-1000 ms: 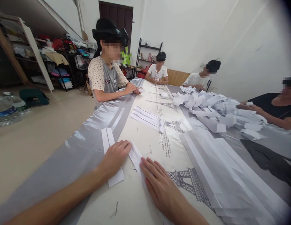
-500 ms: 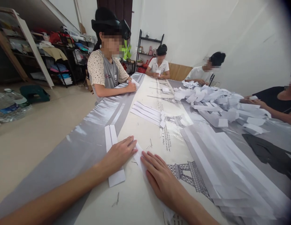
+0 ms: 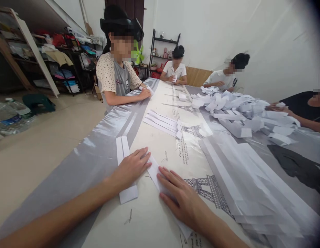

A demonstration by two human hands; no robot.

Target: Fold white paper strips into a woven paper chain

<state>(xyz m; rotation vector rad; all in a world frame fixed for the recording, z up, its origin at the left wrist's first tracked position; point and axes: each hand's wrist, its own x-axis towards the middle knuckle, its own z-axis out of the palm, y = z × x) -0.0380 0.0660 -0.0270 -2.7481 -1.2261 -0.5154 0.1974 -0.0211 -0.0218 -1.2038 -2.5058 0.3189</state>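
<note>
A folded white paper strip lies slantwise on the printed tablecloth in front of me. My left hand holds its far end, thumb and fingertips on either side of the paper. Flat on the same strip rests my right hand, fingers stretched out; it covers much of the strip's near half. Under and beside my left hand are a few finished-looking folded strips, partly hidden by the hand and wrist.
More folded strips lie farther up the table. At right are a stack of long paper sheets, a heap of paper pieces and a black cloth-like item. Several people sit around the table handling paper.
My right hand has shifted slightly, its fingers lifting a little apart, and more of the strip shows between my hands. My left hand stays at the strip's far end.
</note>
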